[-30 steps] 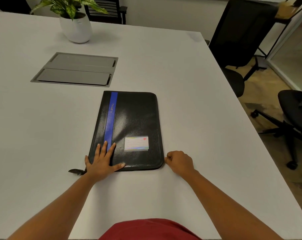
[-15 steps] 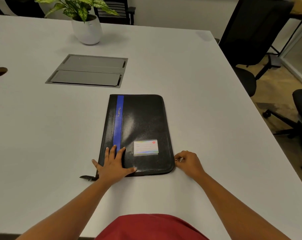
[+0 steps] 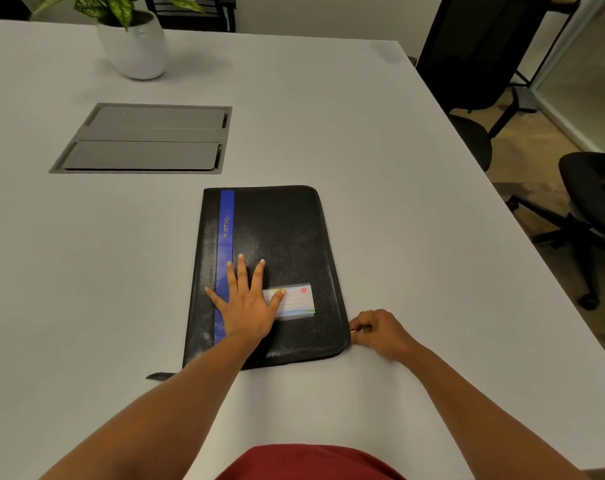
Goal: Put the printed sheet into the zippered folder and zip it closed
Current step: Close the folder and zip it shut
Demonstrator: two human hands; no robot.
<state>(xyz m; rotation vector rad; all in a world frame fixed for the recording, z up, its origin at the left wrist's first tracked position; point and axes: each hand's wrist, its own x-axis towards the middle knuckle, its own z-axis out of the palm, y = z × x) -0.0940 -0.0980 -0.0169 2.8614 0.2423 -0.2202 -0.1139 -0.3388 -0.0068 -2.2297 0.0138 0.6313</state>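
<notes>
Black and grained, the zippered folder [image 3: 269, 271] lies flat near the table's [image 3: 380, 150] near right edge, cover closed; the printed sheet is not visible, presumably inside. The step in hand looks like zipping: it would go best with the cover pressed flat while the slider is drawn evenly along the folder's right side, easing round its corners. The left hand [image 3: 247, 308] lies palm down on the cover, fingers [image 3: 240, 268] spread wide, thumb over the label [image 3: 294, 301]. The right hand [image 3: 379, 332], at the folder's near right corner, has its fingers curled together, pinching a small metal pull [image 3: 354, 330].
</notes>
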